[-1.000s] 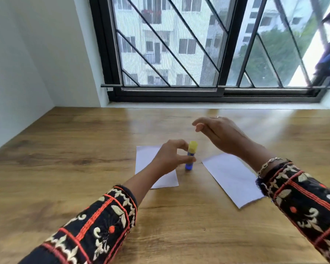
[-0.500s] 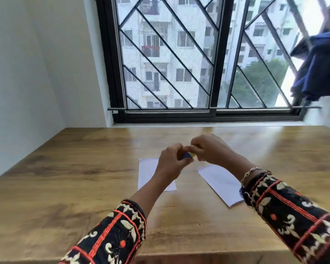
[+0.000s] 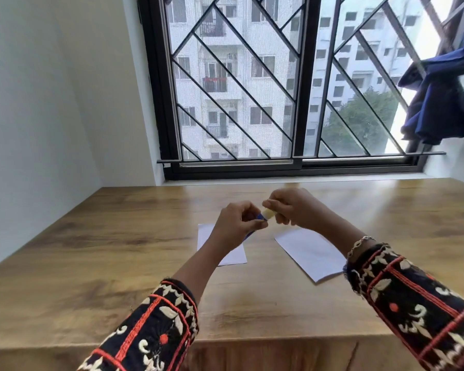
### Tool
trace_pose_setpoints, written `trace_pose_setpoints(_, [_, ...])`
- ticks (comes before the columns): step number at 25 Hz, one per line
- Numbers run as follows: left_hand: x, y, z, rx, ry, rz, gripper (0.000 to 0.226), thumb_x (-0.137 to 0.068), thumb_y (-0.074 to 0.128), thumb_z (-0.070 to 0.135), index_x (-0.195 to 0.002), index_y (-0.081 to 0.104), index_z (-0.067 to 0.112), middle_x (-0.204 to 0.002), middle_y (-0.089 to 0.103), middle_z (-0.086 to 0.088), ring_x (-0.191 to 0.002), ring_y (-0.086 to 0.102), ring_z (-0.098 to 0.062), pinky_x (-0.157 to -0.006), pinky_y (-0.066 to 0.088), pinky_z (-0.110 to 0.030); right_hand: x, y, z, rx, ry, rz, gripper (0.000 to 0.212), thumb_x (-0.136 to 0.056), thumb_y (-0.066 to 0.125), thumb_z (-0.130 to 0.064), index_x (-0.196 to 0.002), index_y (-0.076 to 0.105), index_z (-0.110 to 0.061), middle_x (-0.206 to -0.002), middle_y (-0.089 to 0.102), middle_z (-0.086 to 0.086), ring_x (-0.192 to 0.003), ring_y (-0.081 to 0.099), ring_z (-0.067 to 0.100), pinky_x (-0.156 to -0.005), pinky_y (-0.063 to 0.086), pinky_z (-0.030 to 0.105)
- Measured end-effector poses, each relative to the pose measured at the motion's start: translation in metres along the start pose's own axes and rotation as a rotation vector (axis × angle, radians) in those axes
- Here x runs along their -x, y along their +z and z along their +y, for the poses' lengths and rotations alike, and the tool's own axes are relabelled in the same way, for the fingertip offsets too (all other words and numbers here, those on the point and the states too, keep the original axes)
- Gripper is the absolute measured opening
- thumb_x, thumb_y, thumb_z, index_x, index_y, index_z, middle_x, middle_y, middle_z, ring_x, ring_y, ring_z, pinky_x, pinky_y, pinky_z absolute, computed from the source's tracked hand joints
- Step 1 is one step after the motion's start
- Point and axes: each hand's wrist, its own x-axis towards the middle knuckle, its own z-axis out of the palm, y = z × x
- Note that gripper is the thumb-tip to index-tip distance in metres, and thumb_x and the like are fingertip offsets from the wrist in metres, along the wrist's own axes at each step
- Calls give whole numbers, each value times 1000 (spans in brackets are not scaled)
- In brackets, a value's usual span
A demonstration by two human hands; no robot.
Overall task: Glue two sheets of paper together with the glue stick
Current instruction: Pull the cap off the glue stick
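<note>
Both hands hold the glue stick (image 3: 263, 217) in the air above the wooden table (image 3: 118, 250). My left hand (image 3: 237, 223) grips its blue body, and my right hand (image 3: 292, 208) pinches its yellow cap end. Only a short blue and pale yellow stretch shows between the fingers. Two white sheets lie flat below: the left sheet (image 3: 235, 257) is partly hidden by my left forearm, and the right sheet (image 3: 310, 253) lies angled under my right wrist. The sheets are apart from each other.
A white wall (image 3: 38, 116) borders the table on the left. A black-framed barred window (image 3: 292, 103) runs along the back, with dark blue cloth (image 3: 439, 103) hanging at its right. The table's front edge (image 3: 252, 341) is near my sleeves.
The glue stick stood on the table in my left hand a second ago. It is now lifted, and my right hand has closed on its cap end. The view has tilted upward.
</note>
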Motion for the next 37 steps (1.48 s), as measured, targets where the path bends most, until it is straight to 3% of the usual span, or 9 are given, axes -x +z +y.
trace_pose_setpoints(7, [-2, 0, -12, 23, -19, 5, 11, -75, 72, 7, -79, 62, 7, -53, 56, 5, -40, 46, 3, -50, 36, -11, 5, 2, 15, -299, -33, 17, 9, -81, 61, -1, -84, 56, -7, -67, 54, 7, -61, 49, 17, -55, 46, 25])
trace_pose_setpoints(12, [2, 0, -25, 201, -67, 123, 10, -77, 68, 0, -84, 62, 5, -69, 59, -12, -62, 50, -23, -63, 41, -30, 15, 9, 37, -423, 86, 30, 28, -87, 49, 1, -98, 62, -21, -79, 52, 6, -73, 47, 14, -64, 44, 20])
trace_pose_setpoints(15, [5, 1, -30, 255, -77, 150, 11, -77, 67, -1, -86, 65, 5, -65, 58, -8, -58, 49, -20, -66, 42, -32, 23, 29, 42, -450, 157, 15, 13, -81, 60, 1, -87, 65, -10, -78, 58, 24, -75, 52, 18, -69, 46, 24])
trace_pose_setpoints(17, [7, 2, -33, 285, -89, 158, 13, -75, 68, -4, -85, 64, 4, -66, 59, -5, -58, 52, -16, -67, 45, -29, 27, 42, 43, -420, 187, 16, 15, -75, 65, 6, -87, 64, -3, -83, 61, 32, -76, 56, 22, -69, 49, 21])
trace_pose_setpoints(21, [9, 1, -34, 312, -89, 185, 18, -74, 67, -8, -84, 61, 6, -73, 62, -6, -67, 59, -16, -69, 52, -21, 28, 59, 46, -165, 201, 30, 27, -71, 65, 9, -92, 68, -6, -87, 69, 12, -78, 60, 20, -68, 45, 13])
trace_pose_setpoints(26, [10, 2, -33, 311, -93, 221, 17, -74, 68, -6, -85, 61, 3, -77, 63, -10, -73, 59, -19, -79, 53, -36, 29, 67, 48, -61, 180, 7, 24, -71, 63, 7, -88, 66, -10, -80, 63, 1, -75, 56, 15, -68, 42, 19])
trace_pose_setpoints(32, [12, 2, -30, 329, -114, 268, 18, -73, 72, 1, -83, 59, 7, -71, 60, -1, -71, 59, -17, -71, 57, -31, 31, 65, 50, 92, 182, -62, 51, -72, 68, -1, -119, 56, -16, -120, 57, 1, -107, 52, 19, -91, 42, 27])
trace_pose_setpoints(34, [10, 1, -27, 351, -125, 313, 19, -73, 73, 3, -77, 57, 11, -70, 59, -2, -71, 59, -19, -72, 57, -34, 33, 64, 42, -176, 177, 55, 50, -72, 69, 1, -117, 56, -18, -122, 56, -1, -114, 52, 20, -93, 42, 27])
trace_pose_setpoints(37, [5, 5, -22, 429, -155, 403, 21, -73, 73, 6, -72, 54, 13, -67, 55, -1, -66, 59, -18, -68, 58, -32, 40, 76, 20, -1033, 269, 223, 43, -70, 64, 13, -101, 60, -17, -114, 61, 4, -110, 58, 24, -87, 49, 29])
